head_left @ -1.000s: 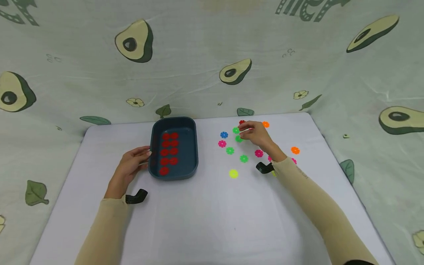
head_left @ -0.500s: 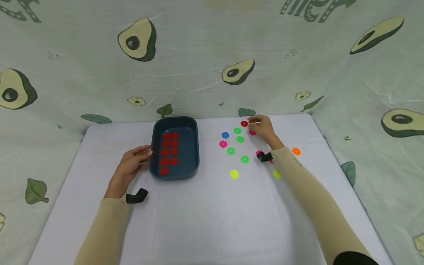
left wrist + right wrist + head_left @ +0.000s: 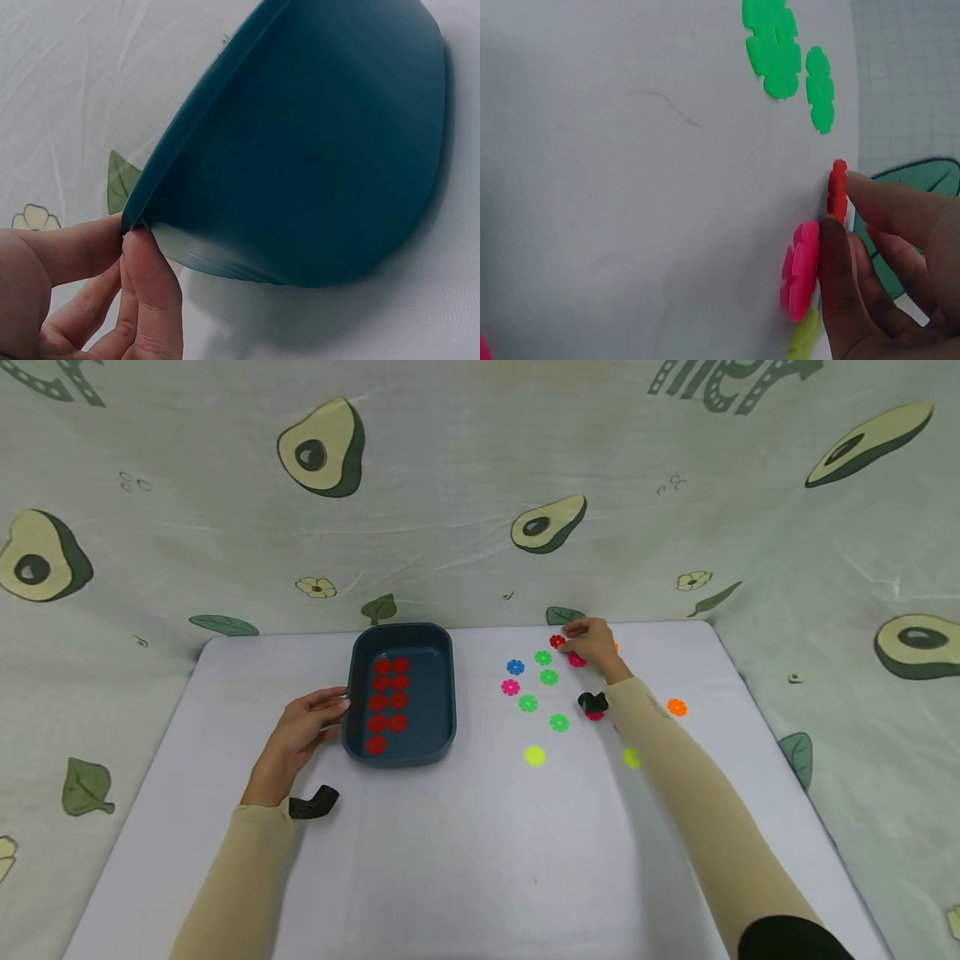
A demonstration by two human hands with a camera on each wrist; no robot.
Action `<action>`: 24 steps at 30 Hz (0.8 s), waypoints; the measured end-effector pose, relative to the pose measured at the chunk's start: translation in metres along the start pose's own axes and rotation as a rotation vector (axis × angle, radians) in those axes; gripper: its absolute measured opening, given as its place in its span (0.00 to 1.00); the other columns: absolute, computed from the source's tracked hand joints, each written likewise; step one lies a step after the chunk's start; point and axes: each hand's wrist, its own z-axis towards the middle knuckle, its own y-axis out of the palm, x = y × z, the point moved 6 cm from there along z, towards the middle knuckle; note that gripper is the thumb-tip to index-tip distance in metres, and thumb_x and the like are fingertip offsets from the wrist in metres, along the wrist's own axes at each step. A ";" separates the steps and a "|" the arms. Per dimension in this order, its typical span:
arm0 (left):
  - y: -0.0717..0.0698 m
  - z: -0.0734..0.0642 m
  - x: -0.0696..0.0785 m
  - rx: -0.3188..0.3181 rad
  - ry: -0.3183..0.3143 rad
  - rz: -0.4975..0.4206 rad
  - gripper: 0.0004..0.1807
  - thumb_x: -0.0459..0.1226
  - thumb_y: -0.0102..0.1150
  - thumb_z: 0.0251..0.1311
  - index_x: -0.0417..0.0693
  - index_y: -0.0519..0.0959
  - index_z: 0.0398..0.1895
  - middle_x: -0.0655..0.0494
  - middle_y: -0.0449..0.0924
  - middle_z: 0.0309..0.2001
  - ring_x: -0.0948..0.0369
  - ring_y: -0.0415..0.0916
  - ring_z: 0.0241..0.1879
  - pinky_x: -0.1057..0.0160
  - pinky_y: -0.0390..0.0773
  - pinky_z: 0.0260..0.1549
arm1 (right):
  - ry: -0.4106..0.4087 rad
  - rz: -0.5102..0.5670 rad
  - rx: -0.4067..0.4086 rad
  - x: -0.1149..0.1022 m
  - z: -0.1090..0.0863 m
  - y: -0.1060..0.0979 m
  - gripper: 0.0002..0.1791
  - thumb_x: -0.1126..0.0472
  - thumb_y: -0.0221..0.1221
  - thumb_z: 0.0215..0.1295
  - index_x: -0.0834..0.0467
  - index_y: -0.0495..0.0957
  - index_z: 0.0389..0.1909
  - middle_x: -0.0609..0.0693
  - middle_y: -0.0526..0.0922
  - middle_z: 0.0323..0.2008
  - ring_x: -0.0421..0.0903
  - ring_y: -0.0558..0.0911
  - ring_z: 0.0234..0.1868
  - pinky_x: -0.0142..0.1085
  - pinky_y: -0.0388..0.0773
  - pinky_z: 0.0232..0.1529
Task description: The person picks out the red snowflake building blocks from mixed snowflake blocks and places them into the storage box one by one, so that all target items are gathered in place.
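My left hand pinches the left rim of a dark teal tray between thumb and fingers; the left wrist view shows the grip on the tray's lip. Several red notched discs lie inside in two columns. Towards the table's back edge, my right hand has its thumb and a finger on either side of a red flower-shaped disc. A pink disc lies right beside these fingers, and green discs are a little farther off.
Loose discs lie on the white table right of the tray: blue, green, pink, yellow and orange. An avocado-print cloth hangs behind the table.
My right hand has moved back and right from above the green discs to the red disc at the back, which its fingers now pinch. The left hand keeps hold of the tray.
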 end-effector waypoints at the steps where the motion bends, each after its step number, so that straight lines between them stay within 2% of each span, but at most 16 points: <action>1: 0.000 0.000 0.000 -0.001 0.000 0.002 0.27 0.36 0.60 0.77 0.37 0.68 0.74 0.71 0.83 0.40 0.70 0.79 0.39 0.71 0.83 0.38 | -0.007 -0.009 0.012 -0.001 0.001 0.001 0.22 0.66 0.69 0.68 0.67 0.81 0.60 0.64 0.81 0.58 0.58 0.79 0.57 0.41 0.78 0.56; 4: -0.001 0.000 -0.001 -0.002 -0.003 0.009 0.28 0.36 0.60 0.77 0.37 0.67 0.75 0.71 0.83 0.41 0.70 0.79 0.39 0.71 0.83 0.38 | -0.047 -0.073 0.043 -0.008 0.001 0.005 0.20 0.64 0.71 0.67 0.69 0.82 0.57 0.65 0.83 0.55 0.59 0.80 0.54 0.42 0.79 0.54; 7: 0.000 0.000 -0.001 0.001 -0.008 0.018 0.30 0.36 0.60 0.77 0.36 0.66 0.76 0.71 0.82 0.41 0.69 0.79 0.39 0.71 0.83 0.38 | -0.080 -0.146 0.068 -0.015 0.000 0.010 0.19 0.64 0.71 0.68 0.70 0.83 0.54 0.66 0.84 0.52 0.60 0.81 0.53 0.48 0.79 0.57; 11: 0.000 -0.001 0.000 -0.001 -0.005 0.006 0.30 0.36 0.60 0.77 0.36 0.65 0.77 0.71 0.83 0.41 0.69 0.79 0.39 0.71 0.83 0.38 | -0.083 -0.198 0.078 -0.019 0.000 0.014 0.17 0.66 0.70 0.68 0.69 0.82 0.54 0.66 0.84 0.50 0.60 0.80 0.52 0.50 0.79 0.59; 17: 0.001 -0.001 0.000 -0.002 0.004 -0.001 0.29 0.35 0.59 0.77 0.34 0.66 0.76 0.71 0.83 0.39 0.70 0.79 0.38 0.72 0.83 0.37 | -0.079 -0.193 0.078 -0.019 -0.001 0.016 0.15 0.70 0.69 0.68 0.68 0.82 0.53 0.64 0.83 0.49 0.59 0.79 0.50 0.47 0.80 0.56; 24: 0.000 0.000 -0.001 0.008 -0.001 -0.020 0.25 0.34 0.59 0.77 0.37 0.69 0.73 0.70 0.84 0.39 0.70 0.79 0.37 0.72 0.83 0.36 | -0.152 -0.134 0.093 -0.027 -0.009 0.018 0.12 0.76 0.65 0.68 0.70 0.82 0.51 0.65 0.83 0.46 0.58 0.80 0.45 0.44 0.81 0.50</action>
